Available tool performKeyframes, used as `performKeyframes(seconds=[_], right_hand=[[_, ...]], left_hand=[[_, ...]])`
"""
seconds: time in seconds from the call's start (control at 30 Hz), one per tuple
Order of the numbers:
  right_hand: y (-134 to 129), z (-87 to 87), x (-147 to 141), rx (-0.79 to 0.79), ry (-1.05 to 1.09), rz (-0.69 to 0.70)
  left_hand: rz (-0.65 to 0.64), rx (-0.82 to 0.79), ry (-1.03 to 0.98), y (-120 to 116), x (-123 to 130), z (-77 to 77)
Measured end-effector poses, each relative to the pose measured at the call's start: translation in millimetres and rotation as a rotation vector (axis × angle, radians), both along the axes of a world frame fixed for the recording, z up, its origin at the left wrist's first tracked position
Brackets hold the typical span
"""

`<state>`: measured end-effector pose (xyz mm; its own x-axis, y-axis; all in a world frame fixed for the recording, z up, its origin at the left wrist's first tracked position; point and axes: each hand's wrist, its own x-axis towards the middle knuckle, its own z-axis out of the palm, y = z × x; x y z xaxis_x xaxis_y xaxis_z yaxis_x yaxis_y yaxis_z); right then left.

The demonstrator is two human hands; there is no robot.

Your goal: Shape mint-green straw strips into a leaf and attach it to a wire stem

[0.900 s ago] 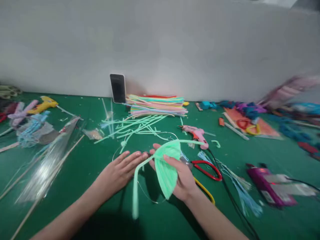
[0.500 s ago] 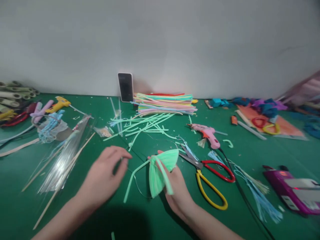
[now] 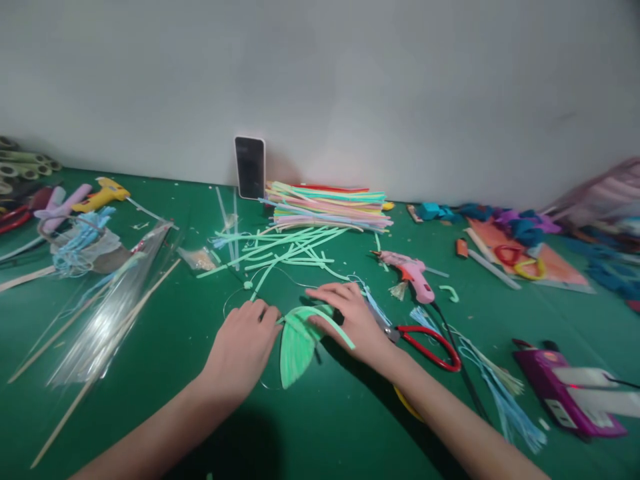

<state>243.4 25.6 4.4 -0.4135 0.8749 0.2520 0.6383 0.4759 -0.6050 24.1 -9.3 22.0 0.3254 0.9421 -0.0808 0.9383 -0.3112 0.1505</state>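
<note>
A mint-green, wing-shaped piece made of pipe cleaners (image 3: 297, 348) is held low over the green table between my hands. My left hand (image 3: 246, 339) is closed, thumb and fingers pinched at the left tip of the piece, where a pipe cleaner end shows. From the right, my right hand (image 3: 356, 325) grips the piece with the thumb in front and fingers behind. One loose pipe cleaner strand arcs over the thumb. Thin wire loops around near my left hand. Scissors (image 3: 434, 357) lie beside my right wrist, their yellow handle mostly hidden under the forearm.
Loose green pipe cleaners (image 3: 280, 248) lie ahead, before a multicoloured bundle (image 3: 327, 208) and a propped phone (image 3: 251, 168). A pink glue gun (image 3: 406, 268) with its cord and a purple power strip (image 3: 555, 387) are right. Wooden sticks (image 3: 107, 363) and a yellow glue gun (image 3: 105, 195) are left.
My left hand has moved right and closed at the piece's left tip. My right hand has turned over the piece, which is now lower and tilted, its loose strand arching right.
</note>
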Motion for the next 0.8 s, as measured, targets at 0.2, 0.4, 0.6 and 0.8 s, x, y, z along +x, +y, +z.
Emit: performKeyframes(seconds=[0.2, 0.4, 0.6, 0.8], right_hand=[[20, 1.4, -21, -0.08, 0.052, 0.213], [8, -6.1, -40, -0.106, 0.115, 0.063], [4, -4.8, -49, -0.157, 0.002, -0.085], [3, -5.2, -51, -0.113, -0.004, -0.146]], left_hand=[[-0.002, -0.057, 0.004, 7, 3, -3.0], [-0.023, -0.041, 0.09, 5, 6, -5.9], [-0.09, 0.035, 0.123, 1, 10, -4.9], [-0.096, -0.011, 0.107, 4, 10, -1.2]])
